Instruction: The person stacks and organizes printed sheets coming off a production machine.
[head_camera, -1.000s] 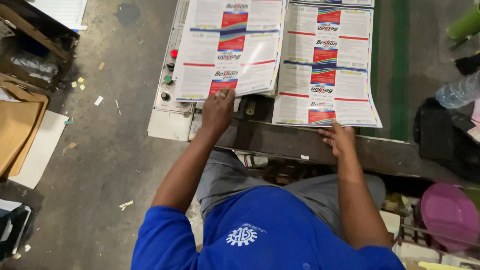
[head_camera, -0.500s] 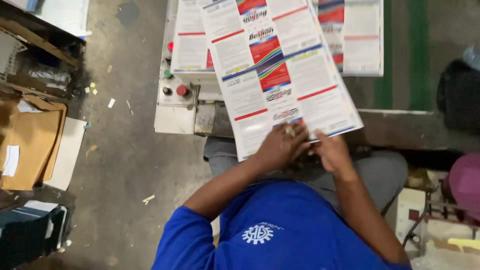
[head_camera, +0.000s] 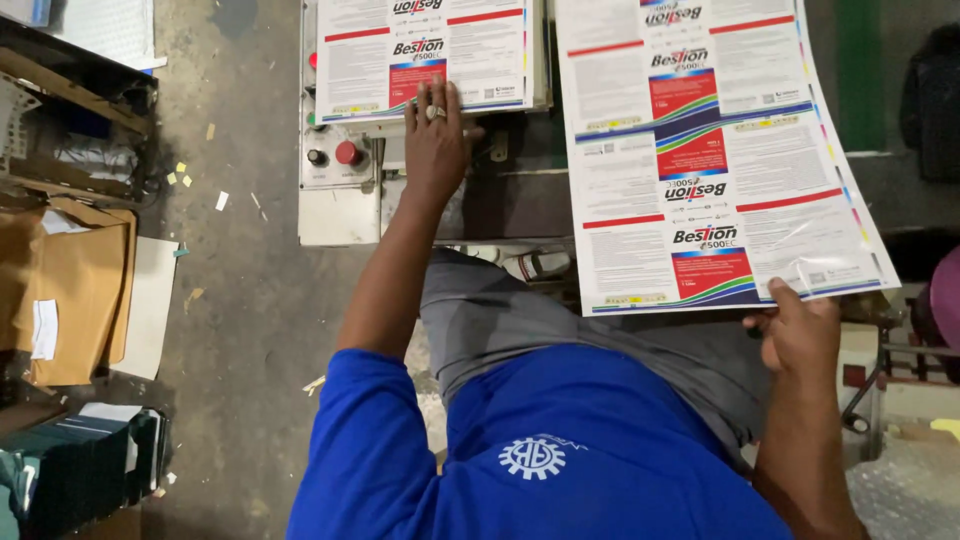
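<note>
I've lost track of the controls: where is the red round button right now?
In the head view, the red round button sits on the pale control panel, upper left of centre, just left of the left hand pressing the printed sheet stack.

Print workshop: large printed label sheets (head_camera: 700, 160) lie on a machine with a push-button control panel (head_camera: 335, 165); paper scraps litter the concrete floor (head_camera: 240, 290).

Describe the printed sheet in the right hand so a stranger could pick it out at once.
Start at the grey machine with the red button. A printed stack lies on it under the left hand. To its right, the sheet is pinched at its lower corner by the right hand; unlike the stack, it is single, lifted and tilted.
</note>
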